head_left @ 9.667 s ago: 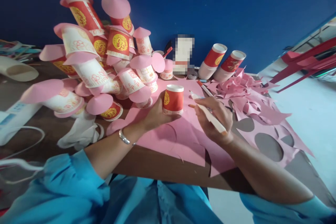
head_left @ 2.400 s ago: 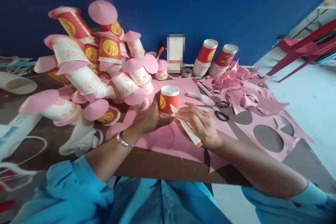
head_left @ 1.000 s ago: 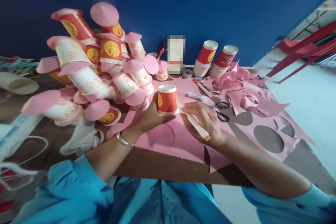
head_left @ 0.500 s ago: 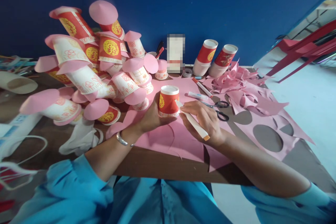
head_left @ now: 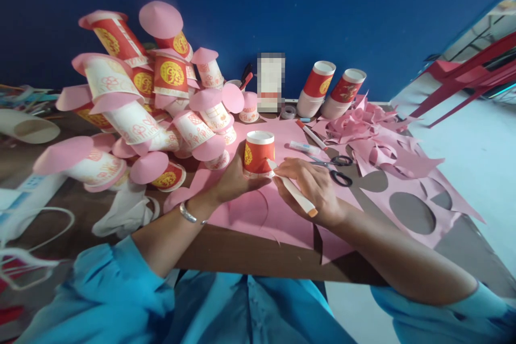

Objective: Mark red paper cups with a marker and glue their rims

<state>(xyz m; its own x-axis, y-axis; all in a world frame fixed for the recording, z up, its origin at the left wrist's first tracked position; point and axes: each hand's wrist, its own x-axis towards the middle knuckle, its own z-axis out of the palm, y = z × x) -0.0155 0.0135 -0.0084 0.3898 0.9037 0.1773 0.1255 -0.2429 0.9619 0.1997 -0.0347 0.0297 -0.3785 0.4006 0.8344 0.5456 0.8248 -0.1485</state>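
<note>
An upside-down red paper cup (head_left: pixel 260 151) with a yellow emblem and white bands stands at the middle of the view. My left hand (head_left: pixel 236 176) is wrapped round its left side and lower edge. In my right hand (head_left: pixel 308 188) is a white marker (head_left: pixel 297 196) with an orange end, gripped between thumb and fingers like a pen. Its pale tip meets the lower right of the cup, close to the bottom white band. Pink paper (head_left: pixel 250 209) lies beneath both hands.
At left is a heap of decorated cups (head_left: pixel 171 76) with pink paper cones. Cup stacks (head_left: pixel 320 80) stand by the blue wall. Scissors (head_left: pixel 342 160), a glue tube (head_left: pixel 305 148), an orange-capped marker (head_left: pixel 312 134) and pink paper scraps (head_left: pixel 371 121) lie on the right.
The marker tip has slid down the cup's right side, from mid-height to near its lower edge, and my right hand has tilted slightly. My left hand keeps its hold on the cup.
</note>
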